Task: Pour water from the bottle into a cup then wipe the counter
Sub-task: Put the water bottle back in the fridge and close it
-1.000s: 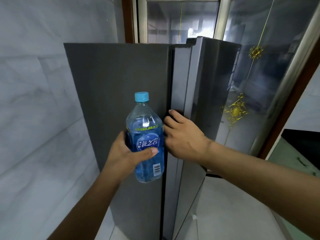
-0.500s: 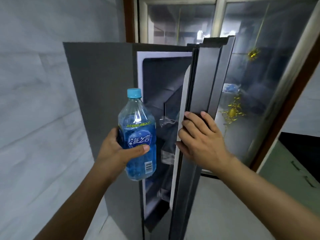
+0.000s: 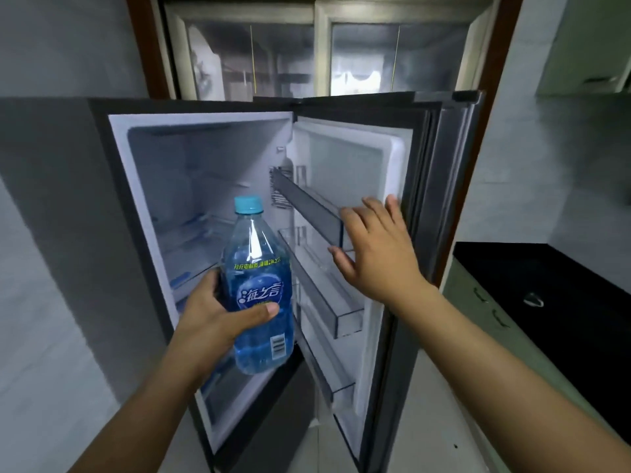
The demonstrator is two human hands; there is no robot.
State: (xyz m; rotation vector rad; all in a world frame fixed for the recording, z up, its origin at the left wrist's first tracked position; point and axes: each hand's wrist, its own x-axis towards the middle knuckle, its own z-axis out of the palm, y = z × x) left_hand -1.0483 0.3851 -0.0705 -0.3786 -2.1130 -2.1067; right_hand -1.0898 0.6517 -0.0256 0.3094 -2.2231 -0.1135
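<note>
Fridge point(image 3: 143, 186) base cut off at the bottom edge. Green small print on the water bottle point(image 3: 256, 268) unreadable. Small shiny object point(image 3: 533, 299) on the dark tabletop point(image 3: 563, 268) indistinct.

The bottle point(image 3: 254, 254) at the frame's center bears a blue label point(image 3: 261, 293) reading "海之言"; the smaller green print above it is unreadable.

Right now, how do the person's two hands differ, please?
The left hand grips the blue-capped clear plastic bottle; the right hand holds nothing. The left is curled; the right is spread flat at the inside of the open grey fridge door. Both are bare.
</note>
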